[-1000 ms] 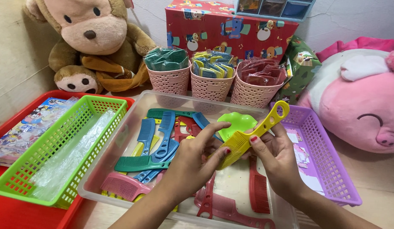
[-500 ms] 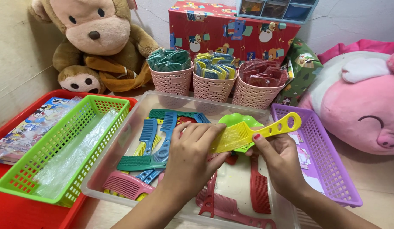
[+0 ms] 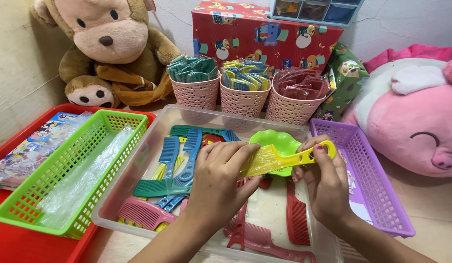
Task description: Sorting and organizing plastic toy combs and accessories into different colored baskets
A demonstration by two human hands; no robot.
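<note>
A yellow plastic comb (image 3: 284, 159) in a thin clear wrapper is held level above a clear plastic bin (image 3: 153, 146). My left hand (image 3: 221, 178) pinches its toothed end. My right hand (image 3: 323, 180) grips the handle end with the round hole. The bin below holds several loose combs: blue (image 3: 189, 156), teal (image 3: 158, 187), pink (image 3: 141, 213) and red (image 3: 296, 221), plus a green scalloped dish (image 3: 277, 141).
A green basket (image 3: 65, 175) with clear plastic wrappers sits left on a red tray (image 3: 21, 243). A purple basket (image 3: 377, 185) stands right. Three pink cups (image 3: 245, 97) of packets line the back, with a monkey plush (image 3: 109, 48), pink plush (image 3: 416, 117) and a red box (image 3: 265, 34).
The yellow comb has swung from a steep tilt to nearly level. My left hand has slid onto its toothed end while my right hand keeps the handle.
</note>
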